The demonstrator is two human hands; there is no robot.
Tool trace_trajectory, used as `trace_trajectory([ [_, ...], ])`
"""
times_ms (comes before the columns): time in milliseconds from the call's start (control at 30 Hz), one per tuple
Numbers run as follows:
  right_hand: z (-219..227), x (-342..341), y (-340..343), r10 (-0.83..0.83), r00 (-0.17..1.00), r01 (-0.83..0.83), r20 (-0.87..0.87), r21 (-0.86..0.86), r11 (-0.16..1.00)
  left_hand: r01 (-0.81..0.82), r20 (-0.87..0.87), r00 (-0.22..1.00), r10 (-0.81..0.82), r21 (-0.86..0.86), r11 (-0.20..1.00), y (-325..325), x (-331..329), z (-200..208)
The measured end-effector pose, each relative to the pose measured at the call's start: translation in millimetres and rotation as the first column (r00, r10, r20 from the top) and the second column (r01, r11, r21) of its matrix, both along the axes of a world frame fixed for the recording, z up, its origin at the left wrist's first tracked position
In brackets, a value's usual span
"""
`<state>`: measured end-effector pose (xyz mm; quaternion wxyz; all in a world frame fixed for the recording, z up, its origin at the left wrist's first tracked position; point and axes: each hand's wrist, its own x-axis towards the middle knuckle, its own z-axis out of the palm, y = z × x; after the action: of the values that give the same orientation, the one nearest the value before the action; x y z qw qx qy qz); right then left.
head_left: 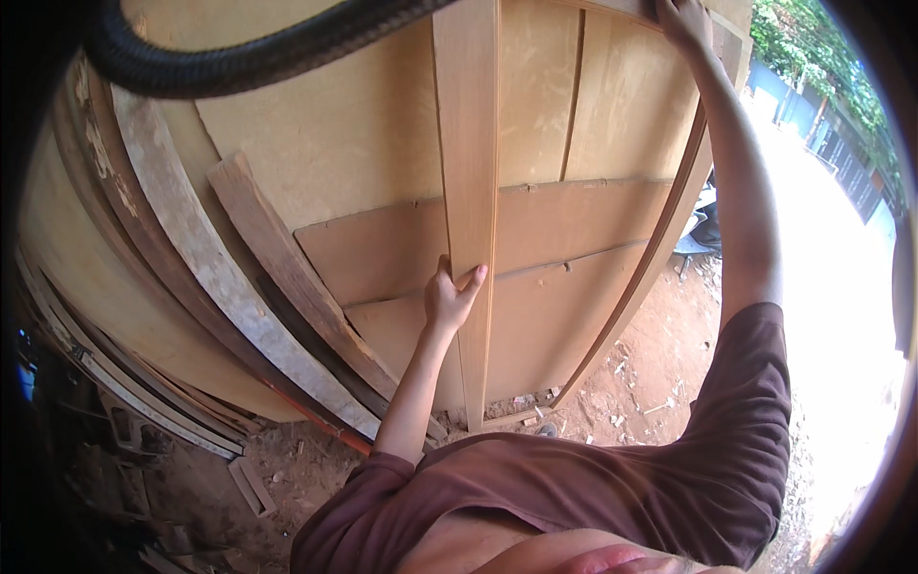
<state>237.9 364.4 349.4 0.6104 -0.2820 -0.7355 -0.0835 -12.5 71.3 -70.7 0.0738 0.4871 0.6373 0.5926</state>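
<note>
A tall wooden frame [470,143] with light brown uprights stands before me, against large plywood sheets. My left hand [455,297] is closed round its left upright at about mid-height, the thumb lying across the board's right edge. Stretched high to the upper right, my right hand [684,24] grips the frame's top rail near the corner; the picture's upper edge cuts off some of its fingers. Between the uprights show the plywood sheet [626,105] and, lower down, darker brown boards [583,210]. The frame's foot rests on the dirt floor.
Several long planks lean at the left, among them a whitish weathered plank [206,244] and a shorter brown one [287,258]. A black braided hose [258,62] crosses the top left. Wood scraps litter the reddish dirt ground [641,364]. An office chair [698,239] stands beyond the frame.
</note>
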Motion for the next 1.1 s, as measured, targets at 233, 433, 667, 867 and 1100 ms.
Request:
trace_trajectory([
  [233, -6.6, -0.8, 17.0, -0.056, 0.997, 0.065, -0.054, 0.182, 0.981, -0.221, -0.505, 0.738, 0.447, 0.445, 0.868, 10.5, -3.2, 123.8],
  [433, -8.3, 3.7, 10.3, -0.105, 0.989, 0.124, -0.102, 0.204, 0.971, 0.085, -0.603, 0.133, 0.786, 0.797, 0.598, 61.9, 17.3, 405.8],
  [667, -8.0, 20.8, 2.2, -0.015, 0.996, 0.041, -0.085, 0.309, 0.95, -0.285, -0.827, 0.255, 0.501, 0.431, 0.856, 110.3, 64.1, 478.3],
  [867, -4.3, 52.0, 18.3, -0.01, 0.998, -0.011, 0.063, 0.33, 0.944, -0.334, -0.802, 0.362, 0.475, 0.365, 0.869, 142.8, 45.5, 473.0],
  [1100, -14.7, 114.7, 66.3, -0.086, 0.996, 0.09, -0.026, 0.24, 0.967, -0.295, -0.767, 0.35, 0.538, 0.455, 0.84, 130.5, 56.4, 469.1],
])
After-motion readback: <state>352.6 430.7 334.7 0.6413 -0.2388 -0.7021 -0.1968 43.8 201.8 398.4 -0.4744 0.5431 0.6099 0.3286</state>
